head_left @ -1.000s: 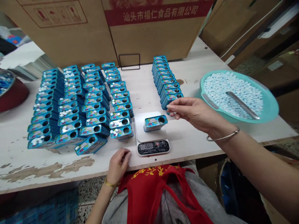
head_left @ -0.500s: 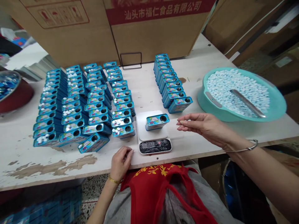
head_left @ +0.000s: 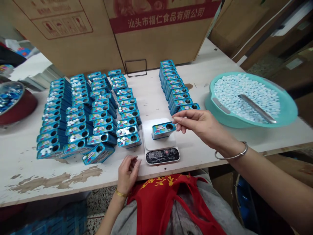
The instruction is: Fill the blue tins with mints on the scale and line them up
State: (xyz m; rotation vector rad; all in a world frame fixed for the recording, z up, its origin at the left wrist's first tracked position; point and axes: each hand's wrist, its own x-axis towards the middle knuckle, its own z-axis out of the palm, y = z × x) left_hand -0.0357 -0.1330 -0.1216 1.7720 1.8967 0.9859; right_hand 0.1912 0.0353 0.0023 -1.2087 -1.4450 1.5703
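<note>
A blue printed tin [head_left: 162,131] with a round opening in its top stands on a small white kitchen scale [head_left: 158,143]. My right hand [head_left: 198,125] is at the tin's right end, thumb and fingers pinched close to the opening. Whatever is between those fingertips is too small to make out. On the table left of the scale's display [head_left: 156,155] rests my left hand [head_left: 128,171], fingers loosely curled, thumb apart, with nothing visible in it. Rows of blue tins [head_left: 128,141] stand to the left, several with white candies on their tops.
Another row of tins [head_left: 178,96] stands behind the scale. A turquoise basin [head_left: 220,112] at the right holds white candies and a metal scoop [head_left: 256,107]. A large carton [head_left: 156,49] stands at the back, with a dark red bowl [head_left: 18,109] at the far left.
My right hand has moved left, from beside the scale to the right end of the tin, still pinched. My left hand stays on the table. The view has shifted slightly.
</note>
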